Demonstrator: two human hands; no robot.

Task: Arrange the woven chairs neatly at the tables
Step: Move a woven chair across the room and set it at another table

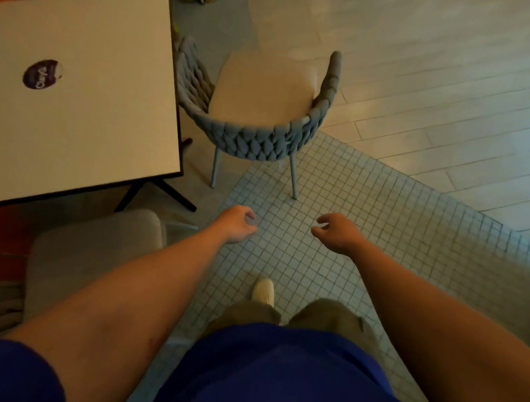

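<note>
chair: the woven chair point(260, 140) stands upright just beside the right edge of the table point(79, 116), with its curved back turned toward us and one armrest close against the table side; we can't tell if they actually touch
seat: a pale cushion point(262, 91) fills it, nothing on top
legs: two thin rear legs show, and the right one lands on the small square tiles point(349, 189)
left hand point(237, 224): stretched out in front of us, short of the chair back, fingers loosely curled, holding nothing
right hand point(337, 231): same deal, hanging near the left one with a gap between them, fingers loosely bent, gripping nothing
table: light top with a round purple sticker point(42, 74) on it and a dark cross-shaped base point(167, 193) under the near corner
second chair point(94, 254): down at our left, pale cushion, near the table's front edge
floor: plank flooring point(445, 72) past the tiles on the right
us: one light shoe point(263, 292) on the tiles
</note>
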